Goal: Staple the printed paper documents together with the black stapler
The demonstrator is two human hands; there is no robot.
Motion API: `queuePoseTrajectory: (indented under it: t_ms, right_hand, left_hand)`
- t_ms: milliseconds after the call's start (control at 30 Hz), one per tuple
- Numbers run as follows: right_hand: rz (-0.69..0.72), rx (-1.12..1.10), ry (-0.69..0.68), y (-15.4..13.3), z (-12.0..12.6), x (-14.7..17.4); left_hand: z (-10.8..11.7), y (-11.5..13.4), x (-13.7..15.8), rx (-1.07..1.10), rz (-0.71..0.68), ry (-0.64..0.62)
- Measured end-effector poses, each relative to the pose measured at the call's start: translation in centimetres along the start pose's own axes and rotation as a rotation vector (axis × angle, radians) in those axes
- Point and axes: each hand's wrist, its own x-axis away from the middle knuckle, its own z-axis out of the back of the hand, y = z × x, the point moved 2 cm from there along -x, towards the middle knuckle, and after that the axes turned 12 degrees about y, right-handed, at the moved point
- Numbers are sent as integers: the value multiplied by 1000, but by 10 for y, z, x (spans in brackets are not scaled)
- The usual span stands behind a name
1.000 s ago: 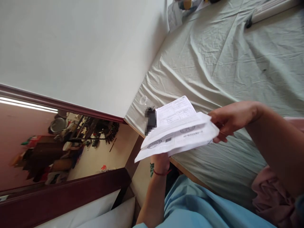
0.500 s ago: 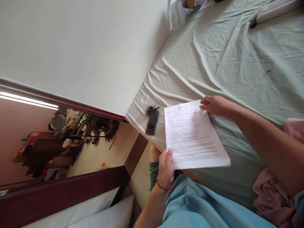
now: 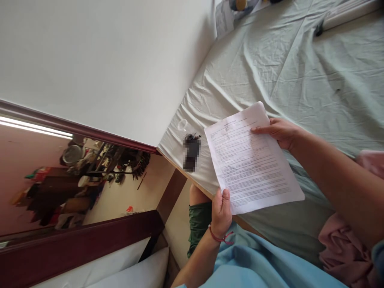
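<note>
A sheaf of printed paper sheets (image 3: 252, 168) is held up in front of me, tilted, its text too small to read. At its lower left corner my left hand (image 3: 222, 210) pinches it, thumb on top, with a red string round the wrist. My right hand (image 3: 279, 131) grips the upper right edge, its thumb lying over the print and the other fingers behind the paper. Left of the sheets, a dark blurred object (image 3: 192, 154) and a small clear plastic cup (image 3: 183, 125) rest on the pale green bedsheet (image 3: 300, 80).
A white wall (image 3: 105, 68) borders the bed on the left. Pink cloth (image 3: 339, 244) lies near my right arm. At the far right is a long white object with a black end (image 3: 345, 18). Through a doorway, cluttered household goods (image 3: 69, 180) are visible.
The paper sheets have shifted right and tilted, their top edge rising. My left hand has moved right with them. My right hand's thumb now lies across the front of the page.
</note>
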Motion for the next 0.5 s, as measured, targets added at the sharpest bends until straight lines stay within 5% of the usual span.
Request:
queuePoseTrajectory:
  t_ms: [133, 333, 500]
  right_hand:
    - [-29, -27, 67, 1, -1, -2]
    - [-34, 9, -38, 12, -20, 4]
    - [55, 157, -141, 14, -32, 8]
  left_hand:
    - [5, 0, -14, -102, -4, -16]
    - [1, 30, -70, 390, 77, 40]
    - [-3, 34, -95, 297, -15, 257]
